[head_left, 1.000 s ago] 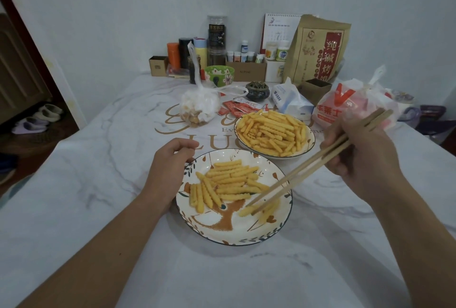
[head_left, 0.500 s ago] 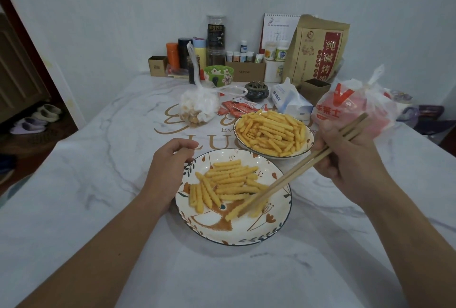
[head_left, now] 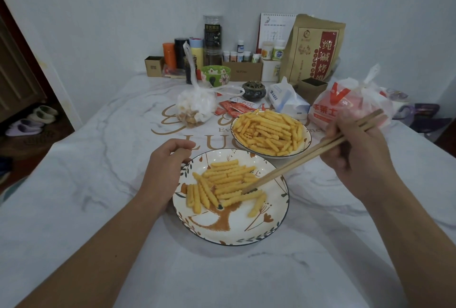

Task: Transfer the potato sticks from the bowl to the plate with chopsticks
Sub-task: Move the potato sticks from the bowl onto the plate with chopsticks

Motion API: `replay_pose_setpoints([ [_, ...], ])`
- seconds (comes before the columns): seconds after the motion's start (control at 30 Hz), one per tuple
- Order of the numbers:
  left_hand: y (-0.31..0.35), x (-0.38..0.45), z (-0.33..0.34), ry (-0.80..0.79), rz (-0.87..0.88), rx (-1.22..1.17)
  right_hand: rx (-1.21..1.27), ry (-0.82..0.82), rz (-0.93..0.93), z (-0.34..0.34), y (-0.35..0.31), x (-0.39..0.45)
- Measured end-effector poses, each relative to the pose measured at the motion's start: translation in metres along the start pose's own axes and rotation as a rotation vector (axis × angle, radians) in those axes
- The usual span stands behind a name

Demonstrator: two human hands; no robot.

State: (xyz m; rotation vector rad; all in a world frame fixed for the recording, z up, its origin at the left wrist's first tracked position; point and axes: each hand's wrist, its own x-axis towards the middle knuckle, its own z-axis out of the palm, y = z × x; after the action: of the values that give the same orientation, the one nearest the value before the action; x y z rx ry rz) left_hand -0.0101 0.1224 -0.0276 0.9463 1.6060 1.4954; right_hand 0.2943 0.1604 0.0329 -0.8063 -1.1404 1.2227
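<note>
- Two dishes sit on the marble-patterned counter in front of me: a plate painted with a tree, close to me, and a bowl just beyond it to the right.
- My right hand grips a pair of wooden chopsticks, fingers curled round their upper ends.
- The chopstick tips slant down to the left and meet the potato sticks lying on the plate, near the right edge of the pile.
- One stick lies apart from the pile, on the plate's right side.
- More potato sticks are heaped in the bowl.
- My left hand rests against the plate's left rim, fingers curled; whether they actually clasp the rim I cannot tell.
- Behind the bowl lie a tied plastic bag, red sachets and a tissue pack.
</note>
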Motion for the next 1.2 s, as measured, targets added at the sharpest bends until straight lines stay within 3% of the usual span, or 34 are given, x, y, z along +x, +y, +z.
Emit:
replay_pose_setpoints([
  [0.27, -0.001, 0.002, 0.000, -0.003, 0.005, 0.015, -0.006, -0.143, 0.129, -0.016, -0.002, 0.004],
  [0.4, -0.001, 0.001, -0.001, -0.004, -0.002, 0.013, -0.075, -0.141, 0.100, -0.018, 0.003, 0.007],
  [0.6, 0.001, -0.001, 0.000, -0.002, 0.003, 0.014, -0.148, -0.017, 0.068, -0.014, 0.006, 0.007],
  [0.77, 0.000, 0.000, 0.000, -0.001, -0.007, 0.003, 0.013, 0.194, 0.007, -0.013, -0.002, 0.007],
  [1.07, 0.000, 0.000, -0.001, 0.003, 0.001, 0.019, -0.049, 0.140, -0.039, -0.019, 0.001, 0.010],
  [1.2, 0.000, -0.001, 0.000, 0.000, 0.004, 0.010, 0.023, 0.201, -0.077, -0.020, 0.002, 0.011],
])
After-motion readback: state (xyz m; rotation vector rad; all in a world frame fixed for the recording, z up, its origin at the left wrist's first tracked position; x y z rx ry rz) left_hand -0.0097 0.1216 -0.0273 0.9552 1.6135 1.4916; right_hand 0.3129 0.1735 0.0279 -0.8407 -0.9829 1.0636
